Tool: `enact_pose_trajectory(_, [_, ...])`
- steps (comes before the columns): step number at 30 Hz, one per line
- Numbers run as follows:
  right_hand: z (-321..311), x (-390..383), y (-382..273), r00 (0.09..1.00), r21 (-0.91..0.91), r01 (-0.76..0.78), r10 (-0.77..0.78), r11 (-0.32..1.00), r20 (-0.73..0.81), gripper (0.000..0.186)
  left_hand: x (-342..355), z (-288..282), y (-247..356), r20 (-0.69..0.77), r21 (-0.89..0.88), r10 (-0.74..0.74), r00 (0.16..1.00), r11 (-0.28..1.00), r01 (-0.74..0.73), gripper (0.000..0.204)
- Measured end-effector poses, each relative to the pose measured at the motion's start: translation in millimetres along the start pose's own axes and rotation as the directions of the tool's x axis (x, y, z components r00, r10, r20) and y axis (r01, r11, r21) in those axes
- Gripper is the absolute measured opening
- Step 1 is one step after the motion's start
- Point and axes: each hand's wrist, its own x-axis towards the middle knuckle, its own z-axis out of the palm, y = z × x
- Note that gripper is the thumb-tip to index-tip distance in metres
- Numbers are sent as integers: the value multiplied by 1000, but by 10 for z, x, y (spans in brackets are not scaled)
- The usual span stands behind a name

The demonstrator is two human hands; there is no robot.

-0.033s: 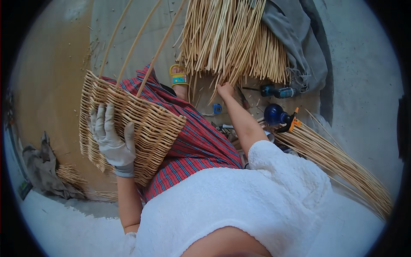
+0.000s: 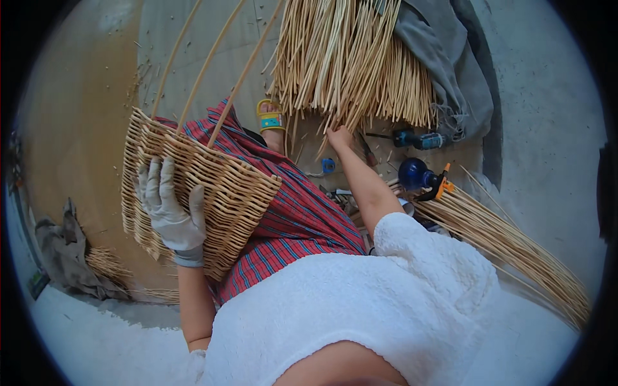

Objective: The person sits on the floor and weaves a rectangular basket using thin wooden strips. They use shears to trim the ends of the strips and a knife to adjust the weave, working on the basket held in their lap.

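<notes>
Left hand spread flat on the woven panel, mid-left; right hand pinching rods, upper centre. Blue bottle, right of centre: can't really see what's inside.

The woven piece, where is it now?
In the head view, the woven piece is left of centre, partly over the red striped cloth, with the gloved left hand against it.

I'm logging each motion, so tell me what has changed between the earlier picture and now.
Nothing visibly moved beyond a slight shift of the whole view; nothing was visibly taken hold of or let go. The gloved left hand stays on the woven panel, the right hand at the tips of the pale rods.
</notes>
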Motion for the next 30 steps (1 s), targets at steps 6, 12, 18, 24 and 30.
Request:
enact_pose_trajectory(6, [26,91,307,995,99,96,-96,990,-3,39,67,-31,48,35,18,11,999,1000,-12,66])
enact_pose_trajectory(12, [-245,20,532,976,234,219,-215,947,-42,28,30,-23,27,-7,-19,22,1000,1000,-22,65])
enact_pose_trajectory(18, [-1351,-1153,-360,814,850,162,-555,502,172,21,15,-30,15,21,-23,-17,1000,1000,18,67])
enact_pose_trajectory(24, [-2005,-2320,-1425,478,978,211,-871,-10,-112,19,-8,-4,-53,-16,-28,-25,1000,999,24,66])
enact_pose_trajectory(30, [-1885,-2290,-1637,481,941,280,-876,190,34,19,-42,22,-53,-30,-22,-45,999,999,44,67])
